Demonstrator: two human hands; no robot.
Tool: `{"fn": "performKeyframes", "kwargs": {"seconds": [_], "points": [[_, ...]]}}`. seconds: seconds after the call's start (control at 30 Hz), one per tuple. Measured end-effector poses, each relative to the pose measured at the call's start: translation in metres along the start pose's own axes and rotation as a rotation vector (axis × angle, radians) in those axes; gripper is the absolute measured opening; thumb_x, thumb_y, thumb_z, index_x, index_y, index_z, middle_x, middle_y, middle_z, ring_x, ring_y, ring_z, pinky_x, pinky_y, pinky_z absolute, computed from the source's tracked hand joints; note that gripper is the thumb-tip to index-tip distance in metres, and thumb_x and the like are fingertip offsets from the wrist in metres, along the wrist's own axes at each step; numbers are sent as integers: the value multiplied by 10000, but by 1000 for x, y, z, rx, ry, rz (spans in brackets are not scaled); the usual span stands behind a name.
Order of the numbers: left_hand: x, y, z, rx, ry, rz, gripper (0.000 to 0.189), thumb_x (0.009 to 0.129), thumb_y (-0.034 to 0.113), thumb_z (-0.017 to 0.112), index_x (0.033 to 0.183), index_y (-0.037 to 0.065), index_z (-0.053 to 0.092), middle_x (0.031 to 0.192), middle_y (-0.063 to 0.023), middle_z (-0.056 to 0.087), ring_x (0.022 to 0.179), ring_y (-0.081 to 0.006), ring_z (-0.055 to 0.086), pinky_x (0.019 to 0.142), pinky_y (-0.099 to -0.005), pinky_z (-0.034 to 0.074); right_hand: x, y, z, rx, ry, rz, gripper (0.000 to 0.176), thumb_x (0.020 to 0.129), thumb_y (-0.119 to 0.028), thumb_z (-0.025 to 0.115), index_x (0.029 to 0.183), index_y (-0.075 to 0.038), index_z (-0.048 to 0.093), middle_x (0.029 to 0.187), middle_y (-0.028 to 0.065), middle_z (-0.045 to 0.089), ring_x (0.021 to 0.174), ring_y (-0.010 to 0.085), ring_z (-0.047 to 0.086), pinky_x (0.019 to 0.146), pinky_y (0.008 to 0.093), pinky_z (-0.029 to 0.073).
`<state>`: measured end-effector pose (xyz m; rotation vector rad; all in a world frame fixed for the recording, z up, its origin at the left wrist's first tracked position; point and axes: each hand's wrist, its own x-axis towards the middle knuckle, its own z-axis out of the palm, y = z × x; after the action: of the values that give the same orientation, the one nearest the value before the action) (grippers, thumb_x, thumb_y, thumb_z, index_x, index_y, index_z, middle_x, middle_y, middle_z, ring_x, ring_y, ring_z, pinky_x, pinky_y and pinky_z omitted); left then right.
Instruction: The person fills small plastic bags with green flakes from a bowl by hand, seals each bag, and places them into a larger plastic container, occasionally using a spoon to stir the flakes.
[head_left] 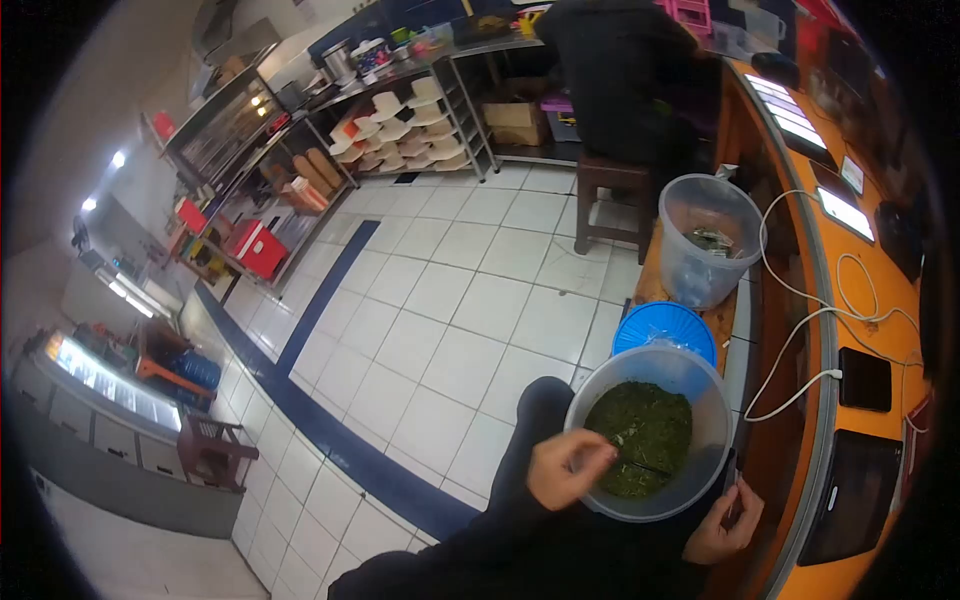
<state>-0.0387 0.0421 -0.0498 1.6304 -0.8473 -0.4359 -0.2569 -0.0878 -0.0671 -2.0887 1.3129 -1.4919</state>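
Observation:
A translucent round tub (708,447) holds dark green, finely shredded material (640,425). My left hand (568,470) is over the tub's left rim, thumb and fingertips pinched at the end of a thin dark utensil (648,467) that reaches into the green material. To the right of the tub and just below its rim, my right hand (725,522) is closed in a pinch; what it grips is too small to make out. A blue round lid (665,335) lies against the tub's far side.
Beyond the lid, another translucent tub (710,235) holds small packets. An orange counter (868,330) on the right carries tablets, phones and white cables. A person in dark clothes (620,80) is at the back by a brown stool (612,178). Shelves stand at the back left.

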Motion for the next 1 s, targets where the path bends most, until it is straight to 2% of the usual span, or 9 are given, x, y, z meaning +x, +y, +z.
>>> {"fn": "performKeyframes", "kwargs": {"seconds": [0.1,0.23,0.27,0.33,0.57,0.67,0.73,0.83,1.0], "points": [[-2,29,27,-174,-330,65,219,997,165,726,1139,-2,723,950,-115,756,843,-196,735,761,-321,569,8,-32,5,133,-149,21,196,931,46,685,1113,1,744,999,123,659,808,171,616,587,282,439],[-4,37,55,-327,-358,45,255,1028,225,694,1147,-1,704,958,-124,754,864,-199,743,765,-326,571,5,-47,20,277,-268,-158,244,885,57,717,1119,9,765,1012,158,686,852,267,682,701,347,541],[-4,37,56,-299,-373,-24,271,1038,244,681,1149,-3,694,960,-130,753,877,-200,747,774,-326,572,0,-50,21,302,-273,-92,265,872,61,725,1128,7,771,1016,176,702,927,305,708,786,386,569],[-6,39,56,-275,-355,-100,287,1054,264,656,1127,-13,676,930,-140,741,863,-195,741,769,-321,566,-3,-48,22,327,-303,-87,275,870,60,728,1136,5,771,1029,181,710,949,306,711,794,382,569],[-5,17,43,-206,-339,-51,259,1076,234,602,1108,-15,668,851,-131,697,774,-172,694,709,-335,527,-3,-50,18,353,-532,-35,318,889,48,733,1203,4,763,1094,179,736,982,291,719,828,364,566],[-1,13,40,-115,-387,-65,235,1069,208,595,1088,-18,658,890,-147,696,795,-234,703,725,-369,527,-1,-51,17,383,-575,54,338,896,39,732,1230,-2,757,1073,181,745,969,273,721,838,360,566],[0,10,39,-39,-338,175,218,1057,197,599,1074,-12,658,949,-170,701,858,-326,707,759,-406,537,4,-53,13,339,-628,61,343,907,34,727,1248,-5,749,1069,176,754,972,258,727,841,355,569],[4,5,36,14,-387,231,224,1054,211,604,1075,-2,670,998,-183,700,913,-392,689,783,-440,541,2,-47,15,312,-677,74,352,929,22,714,1279,-7,733,1065,172,768,979,239,741,844,345,572],[11,-6,34,50,-452,286,222,1059,222,598,1081,13,671,990,-172,692,916,-383,692,787,-445,544,4,-39,15,444,-718,187,320,953,2,689,1272,8,716,1088,177,773,1018,246,755,864,335,569]]}}
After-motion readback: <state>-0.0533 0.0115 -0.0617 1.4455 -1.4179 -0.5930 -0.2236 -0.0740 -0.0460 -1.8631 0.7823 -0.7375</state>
